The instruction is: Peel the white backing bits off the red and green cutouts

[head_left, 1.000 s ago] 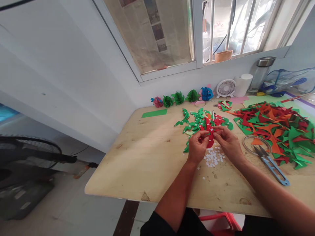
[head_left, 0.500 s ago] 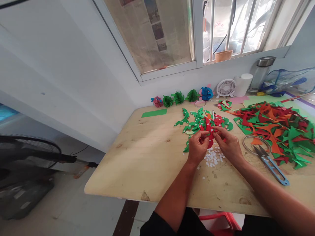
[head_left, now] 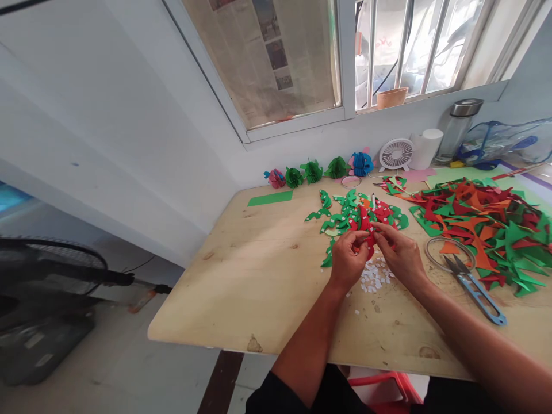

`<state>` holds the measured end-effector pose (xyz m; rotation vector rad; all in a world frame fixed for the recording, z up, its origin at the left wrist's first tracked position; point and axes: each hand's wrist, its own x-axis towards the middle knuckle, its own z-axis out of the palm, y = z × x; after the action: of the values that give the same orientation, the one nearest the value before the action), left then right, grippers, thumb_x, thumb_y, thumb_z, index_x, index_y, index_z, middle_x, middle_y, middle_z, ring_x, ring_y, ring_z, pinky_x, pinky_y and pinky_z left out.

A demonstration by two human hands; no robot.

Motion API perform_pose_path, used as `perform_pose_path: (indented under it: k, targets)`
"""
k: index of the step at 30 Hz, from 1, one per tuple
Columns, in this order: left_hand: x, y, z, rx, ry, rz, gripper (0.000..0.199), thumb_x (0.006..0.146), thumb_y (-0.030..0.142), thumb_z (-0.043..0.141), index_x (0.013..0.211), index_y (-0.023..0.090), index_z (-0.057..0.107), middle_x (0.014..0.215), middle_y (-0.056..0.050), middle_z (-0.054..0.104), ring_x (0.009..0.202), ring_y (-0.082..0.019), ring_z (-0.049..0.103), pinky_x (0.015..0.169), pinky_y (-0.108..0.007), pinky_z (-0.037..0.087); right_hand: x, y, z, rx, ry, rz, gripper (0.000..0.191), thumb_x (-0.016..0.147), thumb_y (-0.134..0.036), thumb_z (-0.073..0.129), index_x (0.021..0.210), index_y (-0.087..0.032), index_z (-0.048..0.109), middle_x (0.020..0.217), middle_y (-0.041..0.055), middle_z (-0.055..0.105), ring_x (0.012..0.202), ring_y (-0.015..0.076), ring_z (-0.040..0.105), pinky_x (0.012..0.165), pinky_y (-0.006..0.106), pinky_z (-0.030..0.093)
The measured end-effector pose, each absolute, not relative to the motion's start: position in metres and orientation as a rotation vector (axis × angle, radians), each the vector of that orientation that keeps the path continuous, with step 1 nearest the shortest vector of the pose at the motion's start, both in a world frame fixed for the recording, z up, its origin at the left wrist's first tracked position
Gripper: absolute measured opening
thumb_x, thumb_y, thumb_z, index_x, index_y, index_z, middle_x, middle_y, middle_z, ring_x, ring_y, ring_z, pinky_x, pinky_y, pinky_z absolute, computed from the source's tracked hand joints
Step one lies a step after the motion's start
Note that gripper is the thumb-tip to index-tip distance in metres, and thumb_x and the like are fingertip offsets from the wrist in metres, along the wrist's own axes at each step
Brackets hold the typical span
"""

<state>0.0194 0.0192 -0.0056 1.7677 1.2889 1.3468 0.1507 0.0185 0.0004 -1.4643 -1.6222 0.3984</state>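
Note:
Pinched in my left hand [head_left: 349,259] is a small red paper cutout [head_left: 370,252], partly hidden by the fingers. My right hand [head_left: 400,250] is closed at the cutout's other side, its thumb and forefinger together on the edge. Just beyond both hands lie curved green cutouts [head_left: 345,217] and more red cutouts [head_left: 382,211], many with small white squares on them. Below the fingers, loose white squares [head_left: 374,277] are scattered over the wooden table [head_left: 241,270].
Blue-handled thread snips [head_left: 478,293] and a clear ring [head_left: 429,256] lie right of my right hand. A big heap of red, green and orange scraps [head_left: 487,215] covers the right side. Paper figures [head_left: 313,171], a small white fan [head_left: 395,154] and a bottle [head_left: 457,129] line the wall.
The fingers of my left hand have shifted slightly, and the red cutout has turned so less of it shows. The things on the table stay as they were.

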Motion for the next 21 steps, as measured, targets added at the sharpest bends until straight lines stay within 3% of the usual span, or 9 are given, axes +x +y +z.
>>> perform_pose_path:
  k: [13, 21]
  targets:
    - [0.0194, 0.0185, -0.0037, 1.797, 1.281, 1.319, 0.023, 0.073, 0.011, 0.054, 0.093, 0.018, 0.065, 0.083, -0.003, 0.067, 0.067, -0.011, 0.058, 0.064, -0.022, 0.049, 0.151, 0.0209, -0.0003, -1.474, -1.563, 0.48, 0.034, 0.083, -0.041, 0.047, 0.096, -0.017, 0.068, 0.08, 0.0075, 0.071, 0.064, 0.0186, 0.062, 0.059, 0.029, 0.046]
    - [0.0198, 0.018, -0.0045, 1.779, 1.26, 1.314, 0.022, 0.073, 0.012, 0.053, 0.092, 0.017, 0.064, 0.079, -0.003, 0.066, 0.065, -0.011, 0.056, 0.063, -0.022, 0.048, 0.1523, 0.0215, 0.0014, -1.411, -1.534, 0.568, 0.031, 0.082, -0.042, 0.048, 0.089, -0.017, 0.065, 0.069, 0.0038, 0.066, 0.059, 0.0156, 0.057, 0.055, 0.026, 0.043]
